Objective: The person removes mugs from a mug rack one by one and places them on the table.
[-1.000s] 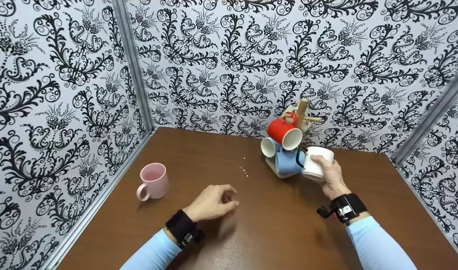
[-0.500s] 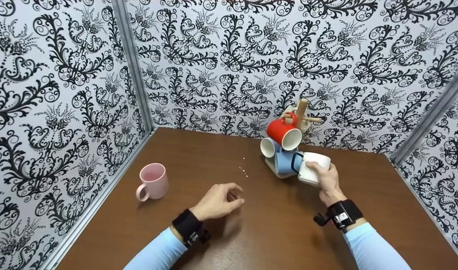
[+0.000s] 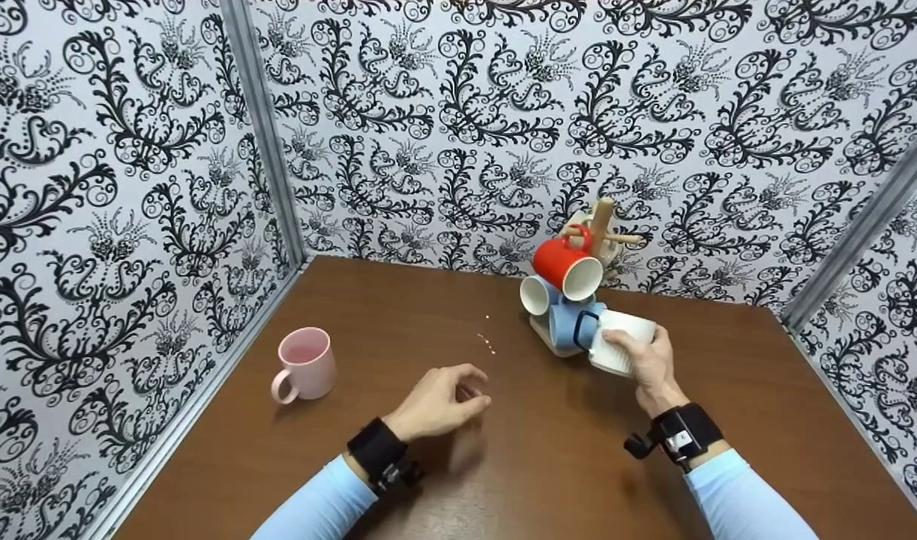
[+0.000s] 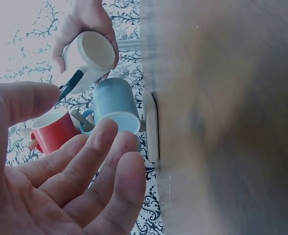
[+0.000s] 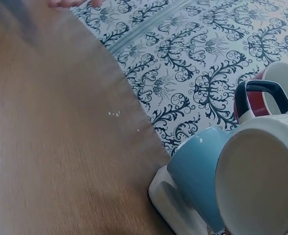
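White mug [image 5: 260, 181] hangs above the brown bench [image 3: 398, 315], just beside the wooden rack [image 3: 600, 223], which bears a red mug [image 3: 554, 262] and two blue mugs [image 3: 564, 328]. Of the hands, the right hand [image 3: 651, 369] curls thumb and fingers round the white one; the left hand [image 3: 434, 405] holds nothing, its fingers loosely bent and parted. Pink mug [image 3: 314, 369] stands upright at left. The black handle [image 5: 241, 100] points toward the rack; tiny white specks [image 3: 490, 347] dot the bench.
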The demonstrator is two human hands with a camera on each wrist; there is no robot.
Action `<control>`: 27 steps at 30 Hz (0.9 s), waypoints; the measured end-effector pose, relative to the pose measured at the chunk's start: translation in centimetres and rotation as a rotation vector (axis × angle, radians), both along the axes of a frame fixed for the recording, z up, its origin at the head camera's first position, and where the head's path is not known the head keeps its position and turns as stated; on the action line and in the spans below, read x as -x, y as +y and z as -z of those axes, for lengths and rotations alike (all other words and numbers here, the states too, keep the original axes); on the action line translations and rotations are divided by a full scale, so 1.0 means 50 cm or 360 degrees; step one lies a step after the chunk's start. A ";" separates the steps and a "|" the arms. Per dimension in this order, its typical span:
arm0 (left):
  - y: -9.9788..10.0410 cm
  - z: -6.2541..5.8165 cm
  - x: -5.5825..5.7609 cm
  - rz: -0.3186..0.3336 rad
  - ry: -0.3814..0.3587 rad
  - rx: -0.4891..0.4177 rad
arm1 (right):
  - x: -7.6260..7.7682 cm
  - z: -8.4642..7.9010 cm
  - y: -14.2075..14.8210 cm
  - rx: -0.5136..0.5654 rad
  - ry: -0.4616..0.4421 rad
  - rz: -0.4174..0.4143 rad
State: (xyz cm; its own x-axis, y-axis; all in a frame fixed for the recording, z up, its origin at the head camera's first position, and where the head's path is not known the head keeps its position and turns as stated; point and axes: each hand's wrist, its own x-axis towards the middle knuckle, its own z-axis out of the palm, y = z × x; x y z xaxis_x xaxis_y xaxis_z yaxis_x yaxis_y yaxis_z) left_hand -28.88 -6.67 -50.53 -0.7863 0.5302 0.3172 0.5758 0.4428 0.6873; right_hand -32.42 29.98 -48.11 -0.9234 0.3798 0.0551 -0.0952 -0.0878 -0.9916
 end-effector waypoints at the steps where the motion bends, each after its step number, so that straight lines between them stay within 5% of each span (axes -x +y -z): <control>1: 0.000 -0.001 0.001 -0.0005 0.0000 -0.0006 | -0.001 -0.001 -0.002 -0.0019 0.0001 0.0002; 27: 0.018 -0.010 0.006 0.0000 -0.0108 -0.0067 | -0.021 0.011 -0.038 -0.0290 0.0127 -0.0102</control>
State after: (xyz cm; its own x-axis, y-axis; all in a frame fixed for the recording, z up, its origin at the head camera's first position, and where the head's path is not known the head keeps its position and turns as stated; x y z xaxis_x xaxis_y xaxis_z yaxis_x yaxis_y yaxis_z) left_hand -29.20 -5.76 -50.01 -0.8068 0.5174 0.2852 0.5273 0.4127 0.7427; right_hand -31.36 28.10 -48.64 -0.9353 0.2977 0.1914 -0.1740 0.0841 -0.9811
